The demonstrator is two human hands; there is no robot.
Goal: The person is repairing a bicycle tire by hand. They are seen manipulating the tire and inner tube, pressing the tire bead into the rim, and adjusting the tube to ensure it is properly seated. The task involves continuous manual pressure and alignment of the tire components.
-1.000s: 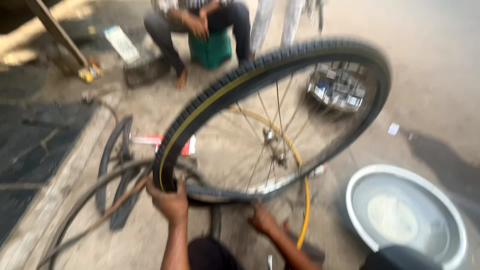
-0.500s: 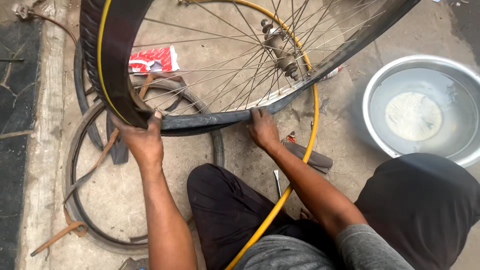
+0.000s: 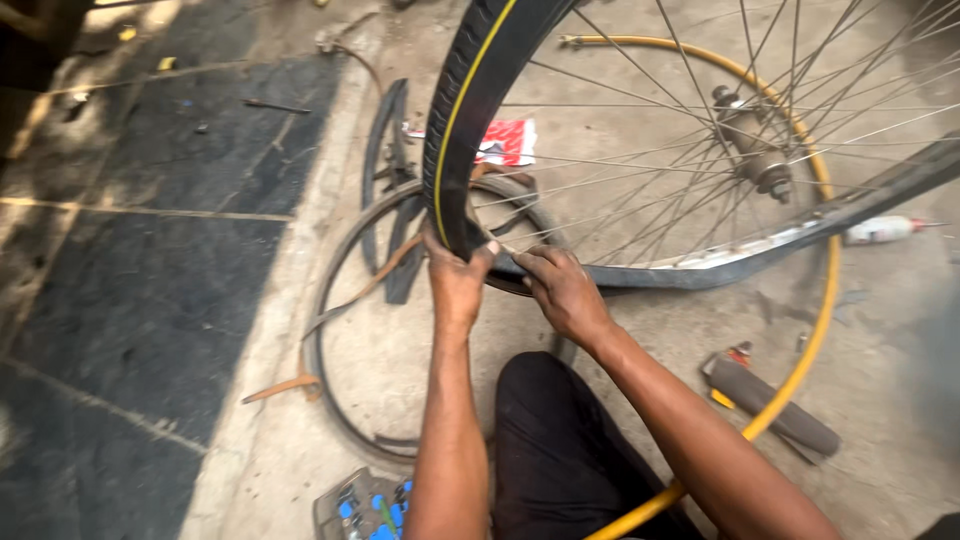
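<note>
The black bicycle tyre (image 3: 462, 120) with its yellow stripe stands centre frame on the spoked wheel (image 3: 745, 150); left hand (image 3: 455, 282) clasps it, grip closed; right hand (image 3: 565, 292) presses its lower edge, fingers curled; old tyres (image 3: 345, 330) lie left on the floor.

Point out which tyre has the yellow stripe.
The tyre on the spoked wheel, gripped by both hands; the old tyre lying flat on the ground is plain black.

Head-worn, looking steeply down from close above the grip on the tyre (image 3: 470, 120). Facing forward over a knee (single view, nothing shared). Pavement beyond.
</note>
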